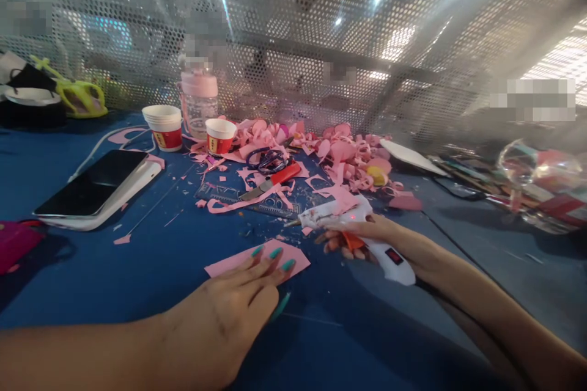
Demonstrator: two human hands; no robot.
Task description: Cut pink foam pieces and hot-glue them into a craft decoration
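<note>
My left hand lies flat with its fingers stretched out over a folded piece of pink paper on the blue table. Part of the paper is hidden under the fingers. My right hand is closed around a white hot glue gun with an orange trigger. Its nozzle points left, a little beyond the paper. Behind it lie a red-handled craft knife, a flat clear stencil ruler and dark-handled scissors.
Pink paper scraps are heaped at the back. Paper cups stand near a pink-lidded bottle. A phone rests at left, a magenta pouch at the edge. Sticks and clear plastic lie right, before a perforated metal screen.
</note>
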